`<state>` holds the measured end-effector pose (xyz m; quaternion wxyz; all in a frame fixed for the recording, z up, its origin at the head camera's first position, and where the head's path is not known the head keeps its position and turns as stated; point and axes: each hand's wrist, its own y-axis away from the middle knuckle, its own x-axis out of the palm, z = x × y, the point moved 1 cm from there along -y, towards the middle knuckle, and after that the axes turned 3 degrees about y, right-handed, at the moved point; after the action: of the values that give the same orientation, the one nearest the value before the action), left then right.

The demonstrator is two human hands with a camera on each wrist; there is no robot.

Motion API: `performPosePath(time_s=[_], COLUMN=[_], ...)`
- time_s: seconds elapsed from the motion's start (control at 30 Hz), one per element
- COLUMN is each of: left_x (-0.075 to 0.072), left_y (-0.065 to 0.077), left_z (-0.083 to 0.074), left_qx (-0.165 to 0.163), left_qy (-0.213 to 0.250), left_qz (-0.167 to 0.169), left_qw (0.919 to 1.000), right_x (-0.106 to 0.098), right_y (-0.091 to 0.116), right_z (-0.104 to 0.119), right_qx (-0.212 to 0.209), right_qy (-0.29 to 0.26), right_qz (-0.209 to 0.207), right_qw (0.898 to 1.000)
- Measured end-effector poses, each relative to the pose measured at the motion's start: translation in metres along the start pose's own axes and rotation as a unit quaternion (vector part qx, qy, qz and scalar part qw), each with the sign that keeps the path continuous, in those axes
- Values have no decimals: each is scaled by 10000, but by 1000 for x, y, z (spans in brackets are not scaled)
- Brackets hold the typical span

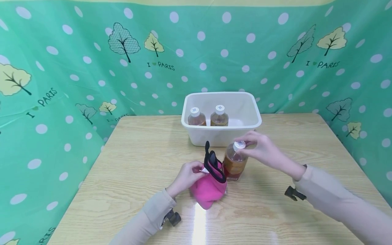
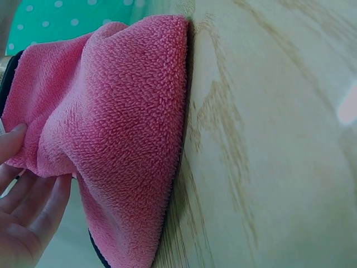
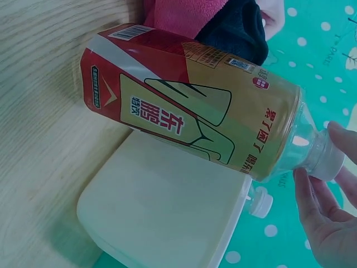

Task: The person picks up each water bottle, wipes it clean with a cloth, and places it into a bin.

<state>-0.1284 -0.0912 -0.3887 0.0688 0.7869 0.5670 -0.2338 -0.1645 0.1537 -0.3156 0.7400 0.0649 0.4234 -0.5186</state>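
Observation:
My left hand [image 1: 187, 177] pinches the edge of a pink terry towel [image 1: 207, 190] with black trim, which stands bunched up on the table. In the left wrist view the towel [image 2: 128, 106] fills much of the picture, the thumb on one side and the fingers beneath. To its right my right hand [image 1: 260, 148] holds a drink bottle [image 1: 234, 165] by its white cap. The right wrist view shows the bottle's red and gold label [image 3: 184, 106], with thumb and fingertips around the cap [image 3: 326, 158]. The bottle is close beside the towel; whether its base touches the table I cannot tell.
A white plastic bin [image 1: 214, 136] stands at the back of the wooden table [image 1: 137, 143]. Inside it are two capped bottles, one on the left [image 1: 196, 118] and one near the middle [image 1: 219, 117]. A green dotted cloth [image 1: 202, 44] hangs behind.

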Motion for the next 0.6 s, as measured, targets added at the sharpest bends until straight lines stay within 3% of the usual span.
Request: performPosePath(time_s=[0.6], left_x=[0], left_y=[0], left_z=[-1], left_qx=[66], left_qy=[-79], left_qz=[-119], left_qw=[9999], right_x=[8], right_y=[1], right_z=[-3], right_qx=[-409], right_qy=[57], right_qz=[-205], right_qw=[9989])
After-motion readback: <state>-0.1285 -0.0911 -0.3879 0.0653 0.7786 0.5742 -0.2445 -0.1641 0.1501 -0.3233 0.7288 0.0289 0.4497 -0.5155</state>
